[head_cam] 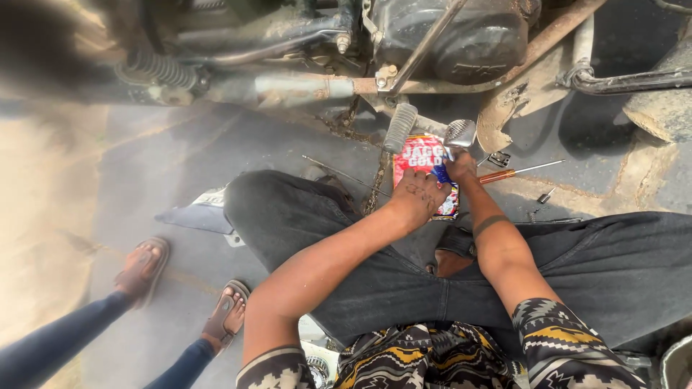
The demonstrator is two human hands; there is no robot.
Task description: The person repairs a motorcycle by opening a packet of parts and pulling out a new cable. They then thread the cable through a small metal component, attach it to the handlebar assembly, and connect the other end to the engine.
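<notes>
View from the head camera, looking down at a person who squats on the pavement (166, 158) beside the underside of a motorcycle (432, 36). Both hands meet over a small red and blue packet (419, 153) that lies on the ground just in front of the knees, directly below the ribbed foot peg (400, 127). The left hand (417, 199) lies curled over the near part of the packet, pressing it down. The right hand (461, 167) pinches the packet's far right corner between its fingertips, close to the shiny pedal (460, 132). A loose drive chain (376, 189) trails along the ground just left of the packet. A long screwdriver with an orange handle (504, 174) lies to the right, touching nothing held. A thin metal rod (339, 171) lies to the left. At lower left stand the sandalled feet of a second person (184, 295), well apart from the work. Judged step: the packet is being gripped for opening. The next move would call for a firm hold by the left hand while the right pulls the corner away.
</notes>
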